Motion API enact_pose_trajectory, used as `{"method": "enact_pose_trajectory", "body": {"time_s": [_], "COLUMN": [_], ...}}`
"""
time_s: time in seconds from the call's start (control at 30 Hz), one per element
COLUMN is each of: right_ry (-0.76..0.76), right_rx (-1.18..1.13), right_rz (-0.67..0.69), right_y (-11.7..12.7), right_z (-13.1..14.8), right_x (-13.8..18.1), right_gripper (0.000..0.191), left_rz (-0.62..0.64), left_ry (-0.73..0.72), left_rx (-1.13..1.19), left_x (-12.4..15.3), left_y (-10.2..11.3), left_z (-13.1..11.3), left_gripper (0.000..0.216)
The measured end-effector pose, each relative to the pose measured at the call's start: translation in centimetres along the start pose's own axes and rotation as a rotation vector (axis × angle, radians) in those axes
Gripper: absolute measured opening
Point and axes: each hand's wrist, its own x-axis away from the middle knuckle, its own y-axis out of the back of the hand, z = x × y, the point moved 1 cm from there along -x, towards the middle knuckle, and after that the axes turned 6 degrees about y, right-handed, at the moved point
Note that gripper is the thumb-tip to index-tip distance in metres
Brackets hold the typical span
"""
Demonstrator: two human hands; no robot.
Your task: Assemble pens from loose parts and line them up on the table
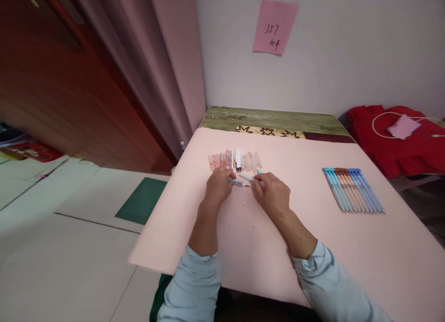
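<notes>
— What are the hands gripping?
— I'm seeing the left hand (pixel 218 185) pinching a thin light-blue pen barrel (pixel 237 181) and the right hand (pixel 273 192) pinching a second barrel (pixel 251 177), mid-table (pixel 347 247).
— Nearby?
— Small parts (pixel 234 161) lying at twelve o'clock, pens (pixel 352 190) at three.

— What did the pen parts look like?
— Two slim, light-blue pieces, just above the frame's centre. The barrel (pixel 237 182) lay almost level, its left end pinched in the left hand (pixel 218 186).
— And the other?
— The second piece (pixel 249 177) slanted just above it, gripped by the right hand (pixel 273 193). Their tips were too small to make out.
</notes>
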Motion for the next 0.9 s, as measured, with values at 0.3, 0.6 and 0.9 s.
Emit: {"method": "enact_pose_trajectory", "body": {"time_s": [0.3, 0.6, 0.9], "right_ry": [0.118, 0.002, 0.140], "right_rx": [-0.280, -0.671, -0.490], "right_rz": [-0.108, -0.103, -0.134], "right_y": [0.9, 1.0, 1.1], "right_z": [0.8, 1.0, 1.1], "right_x": [-0.1, -0.2, -0.1], "right_gripper": [0.032, 0.019, 0.019], "left_rz": [-0.053, 0.031, 0.034], "left_ry": [-0.164, -0.089, -0.119], "left_rx": [0.168, 0.888, 0.905], "left_x": [-0.1, 0.9, 1.0], "left_y": [0.5, 0.2, 0.1], "left_z": [-2.0, -5.0, -5.3], "left_gripper": [0.012, 0.016, 0.017]}}
